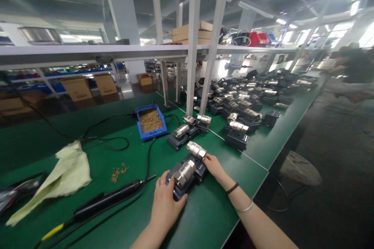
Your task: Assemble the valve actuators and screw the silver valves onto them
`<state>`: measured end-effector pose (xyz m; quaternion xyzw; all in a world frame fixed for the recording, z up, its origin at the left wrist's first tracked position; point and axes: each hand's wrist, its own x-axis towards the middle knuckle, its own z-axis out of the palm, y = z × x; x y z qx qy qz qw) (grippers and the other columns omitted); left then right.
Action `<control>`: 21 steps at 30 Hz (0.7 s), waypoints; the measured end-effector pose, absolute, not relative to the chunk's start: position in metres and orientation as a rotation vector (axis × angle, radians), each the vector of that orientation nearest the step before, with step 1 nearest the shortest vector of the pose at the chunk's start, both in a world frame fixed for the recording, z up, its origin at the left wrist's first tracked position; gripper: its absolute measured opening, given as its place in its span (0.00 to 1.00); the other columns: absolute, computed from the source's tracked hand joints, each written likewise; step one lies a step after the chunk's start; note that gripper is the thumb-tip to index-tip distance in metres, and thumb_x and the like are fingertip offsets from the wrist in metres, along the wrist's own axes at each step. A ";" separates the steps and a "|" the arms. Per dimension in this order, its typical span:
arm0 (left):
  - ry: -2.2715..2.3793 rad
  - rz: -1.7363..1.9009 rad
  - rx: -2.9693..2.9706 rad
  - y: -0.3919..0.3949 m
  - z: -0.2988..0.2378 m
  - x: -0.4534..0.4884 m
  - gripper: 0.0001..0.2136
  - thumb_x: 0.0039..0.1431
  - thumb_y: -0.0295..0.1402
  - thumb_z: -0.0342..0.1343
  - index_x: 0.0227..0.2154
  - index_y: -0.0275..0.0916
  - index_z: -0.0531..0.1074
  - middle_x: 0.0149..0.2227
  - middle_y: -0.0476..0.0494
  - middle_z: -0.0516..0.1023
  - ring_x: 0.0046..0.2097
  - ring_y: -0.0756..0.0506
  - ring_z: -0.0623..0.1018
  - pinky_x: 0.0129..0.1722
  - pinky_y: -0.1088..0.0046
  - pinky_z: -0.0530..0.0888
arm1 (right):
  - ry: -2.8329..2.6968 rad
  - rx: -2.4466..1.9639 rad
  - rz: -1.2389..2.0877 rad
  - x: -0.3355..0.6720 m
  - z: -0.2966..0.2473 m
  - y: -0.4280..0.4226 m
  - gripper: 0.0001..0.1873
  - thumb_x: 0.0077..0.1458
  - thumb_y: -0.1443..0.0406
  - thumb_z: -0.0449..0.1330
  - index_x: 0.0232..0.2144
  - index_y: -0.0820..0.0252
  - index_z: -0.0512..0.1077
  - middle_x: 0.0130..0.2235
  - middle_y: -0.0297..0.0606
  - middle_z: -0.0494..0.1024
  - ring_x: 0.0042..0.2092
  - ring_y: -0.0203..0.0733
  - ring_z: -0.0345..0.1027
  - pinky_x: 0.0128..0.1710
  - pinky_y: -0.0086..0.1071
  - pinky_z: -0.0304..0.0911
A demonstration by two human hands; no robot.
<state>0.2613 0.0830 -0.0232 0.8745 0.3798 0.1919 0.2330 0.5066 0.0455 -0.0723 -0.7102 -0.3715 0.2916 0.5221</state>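
A dark blue-grey fixture block point(196, 168) sits on the green bench in front of me with two shiny metal cylinder parts point(185, 172) lying on it. My left hand point(165, 203) wraps around the near end of the block, fingers closed on it. My right hand point(213, 165) holds its far right side, fingertips touching the rear cylinder point(196, 149). A black electric screwdriver point(108, 200) lies to the left with its tip pointing at the block.
A blue bin of brass screws point(150, 120) stands further back, loose screws point(119, 172) and a pale cloth point(67, 173) to the left. Several more fixture blocks with metal cylinders point(239, 114) crowd the bench to the right. White frame posts point(193, 42) rise behind. The bench edge point(257, 186) drops off right.
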 end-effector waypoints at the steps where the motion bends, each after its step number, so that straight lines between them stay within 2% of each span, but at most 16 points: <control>1: 1.045 0.514 2.401 0.078 -0.024 0.242 0.23 0.46 0.30 0.61 0.49 0.37 0.71 0.58 0.32 0.66 0.59 0.32 0.67 0.59 0.49 0.65 | -0.928 -1.704 0.736 0.492 -0.072 0.038 0.15 0.61 0.58 0.58 0.45 0.64 0.71 0.46 0.39 0.74 0.44 0.44 0.71 0.43 0.40 0.70; 7: 1.064 0.489 2.386 0.061 -0.023 0.119 0.25 0.48 0.31 0.60 0.52 0.37 0.70 0.59 0.32 0.66 0.60 0.32 0.67 0.59 0.46 0.66 | -1.168 -1.618 1.036 0.411 -0.065 0.010 0.14 0.61 0.57 0.58 0.39 0.65 0.73 0.40 0.37 0.77 0.41 0.41 0.72 0.43 0.40 0.69; 11: 1.017 0.419 2.304 0.058 -0.011 0.054 0.28 0.47 0.29 0.59 0.55 0.40 0.67 0.60 0.34 0.65 0.60 0.35 0.67 0.59 0.51 0.66 | -1.363 -1.477 1.241 0.366 -0.058 0.018 0.14 0.61 0.57 0.58 0.35 0.65 0.73 0.36 0.35 0.77 0.37 0.39 0.73 0.40 0.38 0.70; 17: 1.055 0.399 2.185 0.045 -0.010 -0.009 0.28 0.48 0.30 0.59 0.55 0.44 0.67 0.59 0.38 0.68 0.57 0.37 0.72 0.56 0.58 0.71 | -1.609 -1.302 1.424 0.292 -0.056 0.052 0.12 0.60 0.59 0.60 0.36 0.65 0.73 0.38 0.35 0.76 0.39 0.40 0.73 0.40 0.37 0.70; 21: 1.197 0.535 2.284 0.030 -0.029 -0.040 0.31 0.50 0.31 0.60 0.59 0.48 0.62 0.58 0.39 0.69 0.55 0.36 0.73 0.52 0.57 0.75 | -1.637 -1.339 1.340 0.271 -0.054 0.075 0.12 0.60 0.59 0.59 0.40 0.64 0.73 0.41 0.36 0.76 0.40 0.41 0.72 0.38 0.36 0.71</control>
